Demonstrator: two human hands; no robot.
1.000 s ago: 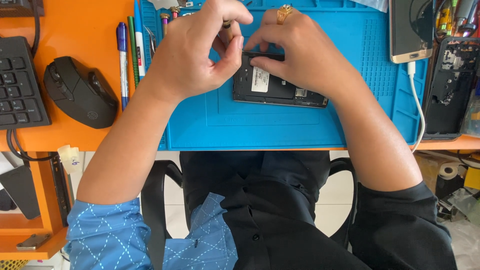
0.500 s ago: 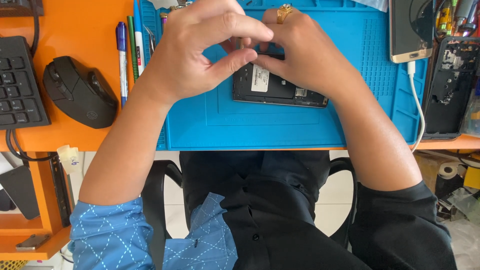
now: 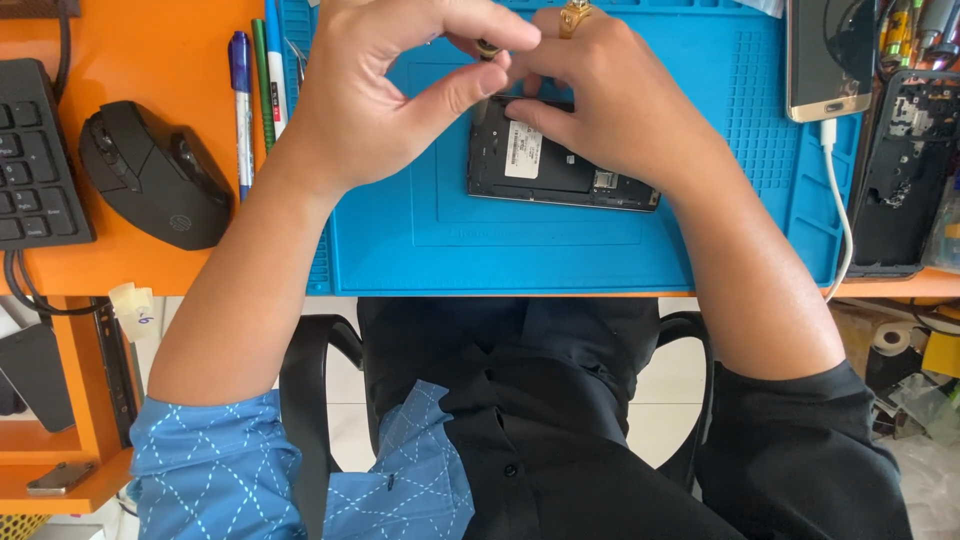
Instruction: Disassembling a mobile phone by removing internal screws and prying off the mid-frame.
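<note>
A black phone (image 3: 560, 178) with its back cover off lies on a blue work mat (image 3: 420, 245), a white label showing on its inside. My left hand (image 3: 385, 95) hovers over the phone's upper left corner. Its thumb and forefinger pinch a small dark screwdriver-like tool (image 3: 487, 48) that stands upright there. My right hand (image 3: 615, 110), with a gold ring on one finger, lies over the phone's top edge, and its fingertips press down and hold the phone. Both hands hide the phone's upper part and the tool's tip.
Several pens (image 3: 255, 90) lie at the mat's left edge, beside a black mouse (image 3: 150, 170) and a keyboard (image 3: 35, 150) on the orange desk. At the right are a gold phone (image 3: 830, 55) on a white cable and a black phone frame (image 3: 905, 170).
My left thumb and forefinger have shifted around the tool, from a tight pinch to a wider curl. My right hand stays on the phone, which has not moved.
</note>
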